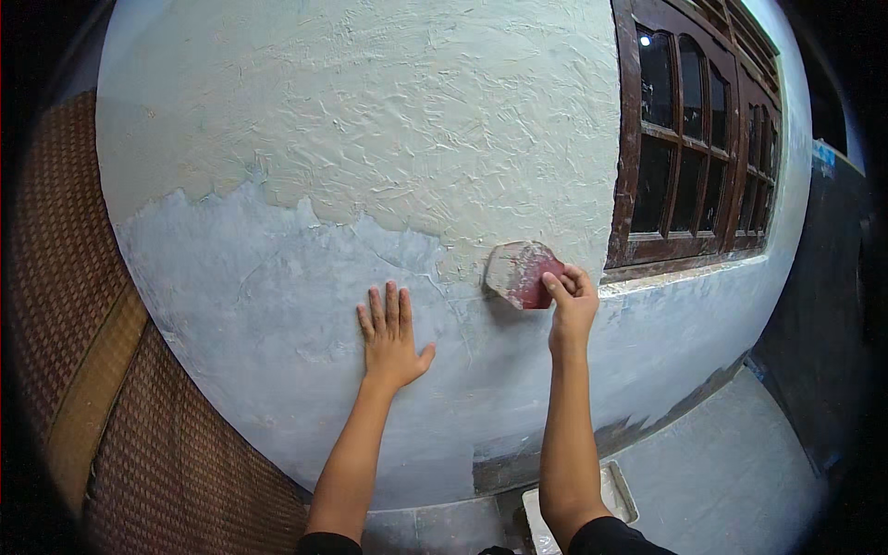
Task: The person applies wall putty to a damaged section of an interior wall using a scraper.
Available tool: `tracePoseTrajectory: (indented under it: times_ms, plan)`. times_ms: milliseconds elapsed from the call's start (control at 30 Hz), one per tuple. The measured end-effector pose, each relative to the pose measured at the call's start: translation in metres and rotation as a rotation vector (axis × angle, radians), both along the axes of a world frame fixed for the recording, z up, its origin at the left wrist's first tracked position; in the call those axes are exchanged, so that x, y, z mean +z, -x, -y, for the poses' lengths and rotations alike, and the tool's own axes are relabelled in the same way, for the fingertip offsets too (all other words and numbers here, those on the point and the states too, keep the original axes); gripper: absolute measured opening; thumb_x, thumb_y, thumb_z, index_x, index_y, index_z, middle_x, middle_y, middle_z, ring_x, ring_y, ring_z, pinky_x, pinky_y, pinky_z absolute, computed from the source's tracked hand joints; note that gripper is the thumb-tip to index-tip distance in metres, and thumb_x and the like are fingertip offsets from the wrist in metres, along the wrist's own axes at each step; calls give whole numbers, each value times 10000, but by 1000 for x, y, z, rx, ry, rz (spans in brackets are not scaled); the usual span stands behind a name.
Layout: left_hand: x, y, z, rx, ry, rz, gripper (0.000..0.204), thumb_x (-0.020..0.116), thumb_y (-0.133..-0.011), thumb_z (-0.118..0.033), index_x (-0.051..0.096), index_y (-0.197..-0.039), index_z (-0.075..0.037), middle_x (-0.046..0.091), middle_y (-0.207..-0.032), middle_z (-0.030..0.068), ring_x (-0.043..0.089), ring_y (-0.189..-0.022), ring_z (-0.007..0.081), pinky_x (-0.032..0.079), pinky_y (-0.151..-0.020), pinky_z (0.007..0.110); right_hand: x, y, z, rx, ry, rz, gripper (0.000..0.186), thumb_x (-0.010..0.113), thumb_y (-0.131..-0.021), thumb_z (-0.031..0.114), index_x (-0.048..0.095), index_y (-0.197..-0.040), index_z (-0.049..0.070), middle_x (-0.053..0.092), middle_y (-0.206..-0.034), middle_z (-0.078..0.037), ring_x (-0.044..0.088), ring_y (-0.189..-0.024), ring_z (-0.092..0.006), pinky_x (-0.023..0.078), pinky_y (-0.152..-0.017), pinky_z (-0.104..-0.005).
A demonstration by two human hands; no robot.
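My left hand (pixel 392 338) lies flat with spread fingers against the smooth bluish-white lower part of the wall (pixel 250 314). In my right hand (pixel 573 301) is a reddish scraper (pixel 536 277), pinched at its right edge between thumb and fingers. Pale plaster is smeared over much of the scraper's face. It is held at the wall just below the rough, cream-coloured plaster coat (pixel 407 120), whose jagged lower edge runs left from there. Whether the scraper's far edge touches the wall, I cannot tell.
A brown wooden window (pixel 684 139) with a plaster-marked sill is set in the wall at right. Woven brown matting (pixel 176 444) with a wooden strip stands at left. A white tray (pixel 615 486) sits on the grey floor (pixel 712 472), partly behind my right forearm. A dark panel (pixel 819 305) stands far right.
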State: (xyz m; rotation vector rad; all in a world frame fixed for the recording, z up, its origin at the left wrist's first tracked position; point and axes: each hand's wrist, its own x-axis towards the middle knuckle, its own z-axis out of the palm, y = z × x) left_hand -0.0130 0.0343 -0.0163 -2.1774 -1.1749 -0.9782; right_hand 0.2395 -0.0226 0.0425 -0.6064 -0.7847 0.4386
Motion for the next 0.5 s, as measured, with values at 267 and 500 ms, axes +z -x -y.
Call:
tracePoseTrajectory:
  times_ms: [267, 500]
  plan:
    - [-1, 1, -2, -40, 11, -1, 1127, 691, -701, -392, -42, -1458, 9, -79, -1527, 223, -105, -1386, 461, -55, -1068, 625, -20, 9, -4, 22, 35, -112, 291, 699, -760, -45, 550, -1008, -17, 623, -897, -79, 585, -816, -125, 468, -745, -241]
    - [1, -2, -1, -49, 8, -3, 1129, 696, -699, -387, -39, -1458, 12, -76, -1530, 217, -108, -1387, 458, -57, -1068, 623, -33, 43, -7, 176, 17, -102, 288, 685, -774, -54, 538, -1013, 10, 586, -854, -31, 559, -801, -110, 443, -717, -223]
